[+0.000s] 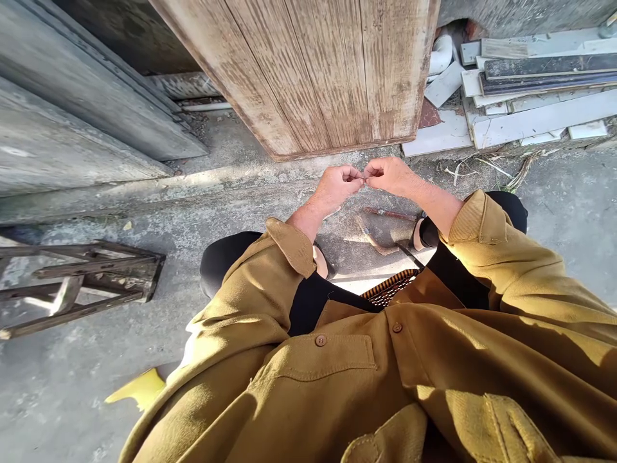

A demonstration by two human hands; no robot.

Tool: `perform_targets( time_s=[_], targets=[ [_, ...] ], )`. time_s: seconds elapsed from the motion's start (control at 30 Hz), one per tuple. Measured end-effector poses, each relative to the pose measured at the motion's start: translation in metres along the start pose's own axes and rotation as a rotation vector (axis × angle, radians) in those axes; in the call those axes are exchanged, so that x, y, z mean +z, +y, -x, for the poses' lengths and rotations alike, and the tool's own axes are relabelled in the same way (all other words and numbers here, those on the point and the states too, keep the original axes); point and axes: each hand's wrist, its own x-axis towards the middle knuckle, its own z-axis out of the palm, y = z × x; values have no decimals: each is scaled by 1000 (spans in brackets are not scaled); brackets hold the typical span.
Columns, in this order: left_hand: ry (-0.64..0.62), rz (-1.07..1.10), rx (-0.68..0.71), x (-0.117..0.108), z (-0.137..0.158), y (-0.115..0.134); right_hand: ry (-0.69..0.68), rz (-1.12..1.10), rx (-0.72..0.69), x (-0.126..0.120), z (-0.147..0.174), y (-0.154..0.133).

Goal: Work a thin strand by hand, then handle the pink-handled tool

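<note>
My left hand (337,186) is closed in a pinch in front of the lower edge of a weathered wooden panel (328,77). Close against it, my right hand (393,177) pinches too, and the fingertips of both nearly meet. Whatever lies between the fingers is too small to make out. On the ground below, between my feet, lie a reddish rod-like tool (391,213) and a curved tool with a light brown handle (375,236).
Stacked boards and strips (540,119) lie at the right, near a white pipe elbow (440,54). A wooden frame (96,263) rests on the concrete at the left. Something yellow (139,389) lies lower left. A woven seat edge (390,287) shows between my legs.
</note>
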Motion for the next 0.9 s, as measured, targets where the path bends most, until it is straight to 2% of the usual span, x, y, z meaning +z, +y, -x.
perform_targets(
  time_s=[0.13, 0.33, 0.47, 0.53, 0.67, 0.8, 0.9],
  targets=[
    [-129, 124, -28, -8, 2, -1, -139, -121, 63, -5, 1, -4],
    [-143, 120, 42, -10, 3, 0, -186, -380, 155, -5, 4, -9],
    [-50, 76, 138, -2, 4, -4, -217, -521, 176, -4, 5, -5],
    [56, -6, 193, 3, 4, -8, -197, -562, 199, -3, 4, -5],
    [289, -268, 328, 6, 7, -11, -72, -599, 262, 4, 3, -8],
    [280, -451, 424, 5, 11, -11, 15, -611, 283, 7, 1, -11],
    [263, -459, 407, 6, 10, -13, 26, -567, 265, 7, 0, -10]
  ],
)
